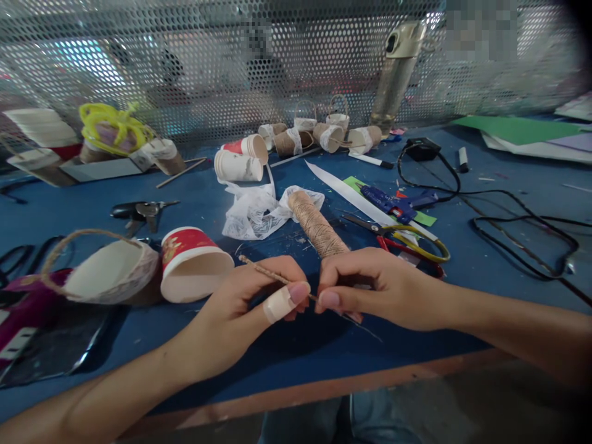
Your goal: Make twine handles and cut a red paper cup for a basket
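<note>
The left hand (245,302), a bandage (279,304) round its thumb, pinched a short length of twine (266,272) between thumb and fingers; the right hand (393,287) pinched it too, fingertips just beside the left's. Beyond the right hand lay a spool of twine (319,228), scissors (365,224) and, farther off, a blue glue gun (388,200). A red paper cup (185,246) lay on its side just left of the left hand
</note>
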Motion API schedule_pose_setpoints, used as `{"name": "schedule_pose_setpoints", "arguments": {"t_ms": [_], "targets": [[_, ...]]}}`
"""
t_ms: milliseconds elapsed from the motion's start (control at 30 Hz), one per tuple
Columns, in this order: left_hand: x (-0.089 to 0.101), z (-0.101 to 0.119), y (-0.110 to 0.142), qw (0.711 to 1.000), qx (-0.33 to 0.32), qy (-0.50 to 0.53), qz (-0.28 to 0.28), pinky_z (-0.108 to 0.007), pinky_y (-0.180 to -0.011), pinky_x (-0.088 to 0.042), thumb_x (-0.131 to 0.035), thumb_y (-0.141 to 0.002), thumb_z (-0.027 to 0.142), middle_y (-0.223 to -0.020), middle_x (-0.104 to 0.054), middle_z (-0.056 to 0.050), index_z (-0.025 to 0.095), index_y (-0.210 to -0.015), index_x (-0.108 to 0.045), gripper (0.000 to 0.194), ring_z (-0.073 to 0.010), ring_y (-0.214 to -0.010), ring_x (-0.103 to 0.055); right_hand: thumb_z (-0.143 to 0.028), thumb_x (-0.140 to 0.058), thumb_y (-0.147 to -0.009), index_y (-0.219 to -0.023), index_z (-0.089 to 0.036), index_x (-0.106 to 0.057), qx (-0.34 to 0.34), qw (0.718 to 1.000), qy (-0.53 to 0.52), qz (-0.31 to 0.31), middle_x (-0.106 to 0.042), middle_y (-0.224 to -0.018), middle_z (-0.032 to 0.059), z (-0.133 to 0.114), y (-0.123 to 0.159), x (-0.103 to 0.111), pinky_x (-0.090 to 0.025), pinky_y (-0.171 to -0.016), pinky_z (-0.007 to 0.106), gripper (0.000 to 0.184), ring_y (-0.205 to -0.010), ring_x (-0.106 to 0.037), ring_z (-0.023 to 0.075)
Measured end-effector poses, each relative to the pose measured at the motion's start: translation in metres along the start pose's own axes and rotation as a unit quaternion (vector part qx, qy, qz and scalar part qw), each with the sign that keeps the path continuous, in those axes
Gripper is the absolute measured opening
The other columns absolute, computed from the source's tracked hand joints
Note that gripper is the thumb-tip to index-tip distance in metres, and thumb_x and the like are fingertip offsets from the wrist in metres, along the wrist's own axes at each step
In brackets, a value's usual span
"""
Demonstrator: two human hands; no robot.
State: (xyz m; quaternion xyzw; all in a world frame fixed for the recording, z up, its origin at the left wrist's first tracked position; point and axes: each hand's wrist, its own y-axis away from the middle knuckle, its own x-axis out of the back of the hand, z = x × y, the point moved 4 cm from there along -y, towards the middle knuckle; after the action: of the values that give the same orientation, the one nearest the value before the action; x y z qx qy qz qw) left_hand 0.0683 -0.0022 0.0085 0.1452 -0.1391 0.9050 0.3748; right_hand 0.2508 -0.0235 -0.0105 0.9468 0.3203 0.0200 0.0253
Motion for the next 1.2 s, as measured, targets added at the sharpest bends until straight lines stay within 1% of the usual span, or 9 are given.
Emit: {"name": "schedule_pose_setpoints", "arguments": {"t_ms": [100, 233, 333, 467, 767, 900, 1000, 1100, 1200], "targets": [[0.002, -0.001, 0.003, 1.0, -0.007, 0.015, -0.003, -0.022, -0.069, -0.051, -0.056, -0.107, 0.031, -0.079, -0.066, -0.002, 0.017, -0.078, -0.068, 0.035, -0.0138, -0.073, -0.063, -0.041, -0.069, -0.098, -0.089, -0.016, -0.069, 0.02, 0.999, 0.024, -0.023, -0.063, -0.079, -0.0007, -0.005, 0.0, 0.003, -0.048, -0.059, 0.019, 0.026, -0.064, -0.056, 0.0086], [0.005, -0.001, 0.006, 0.999, -0.025, 0.038, 0.008, -0.025, -0.07, -0.051, -0.055, -0.108, 0.036, -0.078, -0.065, -0.004, 0.016, -0.078, -0.068, 0.038, -0.0151, -0.074, -0.063, -0.029, -0.068, -0.099, -0.089, -0.015, -0.071, 0.132, 0.977, 0.164, -0.021, -0.069, -0.084, 0.0019, -0.014, -0.001, 0.01, -0.05, -0.07, 0.022, 0.017, -0.074, -0.062, 0.0108], [0.006, 0.001, 0.006, 0.998, -0.036, 0.054, 0.005, -0.026, -0.07, -0.051, -0.056, -0.107, 0.036, -0.077, -0.064, -0.004, 0.016, -0.079, -0.068, 0.037, -0.0155, -0.074, -0.062, -0.024, -0.069, -0.098, -0.093, -0.017, -0.072, 0.188, 0.961, 0.205, -0.001, -0.073, -0.092, 0.0031, -0.014, -0.002, 0.015, -0.053, -0.087, 0.028, 0.009, -0.086, -0.067, 0.0143], [0.004, 0.003, 0.004, 0.996, -0.04, 0.076, -0.02, -0.026, -0.068, -0.051, -0.055, -0.107, 0.039, -0.077, -0.063, -0.003, 0.016, -0.08, -0.068, 0.038, -0.0151, -0.073, -0.061, -0.024, -0.071, -0.097, -0.092, -0.02, -0.071, 0.224, 0.951, 0.208, 0.05, -0.073, -0.091, 0.0009, -0.013, -0.004, 0.022, -0.052, -0.102, 0.037, 0.006, -0.087, -0.067, 0.0162], [0.006, -0.001, 0.005, 0.997, -0.018, 0.074, 0.009, -0.026, -0.068, -0.053, -0.058, -0.106, 0.036, -0.076, -0.065, -0.003, 0.017, -0.08, -0.07, 0.035, -0.0157, -0.074, -0.062, -0.022, -0.079, -0.09, -0.098, -0.019, -0.074, 0.229, 0.958, 0.17, 0.01, -0.071, -0.085, 0.0012, -0.015, 0.003, 0.01, -0.056, -0.093, 0.034, 0.009, -0.078, -0.066, 0.0147], [0.005, 0.0, 0.003, 0.997, -0.018, 0.072, 0.002, -0.025, -0.067, -0.053, -0.057, -0.106, 0.035, -0.077, -0.065, -0.003, 0.016, -0.081, -0.07, 0.034, -0.0152, -0.072, -0.061, -0.021, -0.073, -0.095, -0.094, -0.019, -0.073, 0.197, 0.958, 0.201, 0.057, -0.072, -0.088, 0.0021, -0.016, 0.004, 0.011, -0.054, -0.083, 0.028, 0.002, -0.085, -0.066, 0.0158], [0.005, 0.0, 0.003, 0.998, -0.022, 0.065, -0.006, -0.024, -0.067, -0.053, -0.057, -0.106, 0.035, -0.077, -0.065, -0.003, 0.016, -0.081, -0.069, 0.033, -0.0152, -0.073, -0.062, -0.025, -0.073, -0.096, -0.093, -0.019, -0.069, 0.161, 0.963, 0.205, 0.07, -0.069, -0.088, 0.0003, -0.017, 0.004, 0.009, -0.05, -0.072, 0.023, 0.007, -0.074, -0.058, 0.0116], [0.004, -0.001, 0.004, 0.998, -0.024, 0.047, -0.019, -0.023, -0.067, -0.052, -0.055, -0.107, 0.035, -0.078, -0.064, -0.003, 0.017, -0.081, -0.068, 0.034, -0.0144, -0.072, -0.061, -0.031, -0.071, -0.098, -0.096, -0.019, -0.067, 0.096, 0.975, 0.194, 0.054, -0.066, -0.088, -0.0008, -0.014, 0.004, 0.005, -0.044, -0.063, 0.02, 0.013, -0.067, -0.051, 0.0095], [0.003, -0.001, 0.004, 0.999, -0.034, 0.02, -0.028, -0.022, -0.067, -0.051, -0.054, -0.107, 0.034, -0.078, -0.064, -0.002, 0.017, -0.08, -0.067, 0.035, -0.0138, -0.072, -0.061, -0.032, -0.065, -0.102, -0.1, -0.019, -0.067, 0.079, 0.981, 0.179, 0.016, -0.065, -0.089, -0.0009, -0.012, 0.003, 0.001, -0.043, -0.064, 0.02, 0.013, -0.071, -0.053, 0.0097]]}}
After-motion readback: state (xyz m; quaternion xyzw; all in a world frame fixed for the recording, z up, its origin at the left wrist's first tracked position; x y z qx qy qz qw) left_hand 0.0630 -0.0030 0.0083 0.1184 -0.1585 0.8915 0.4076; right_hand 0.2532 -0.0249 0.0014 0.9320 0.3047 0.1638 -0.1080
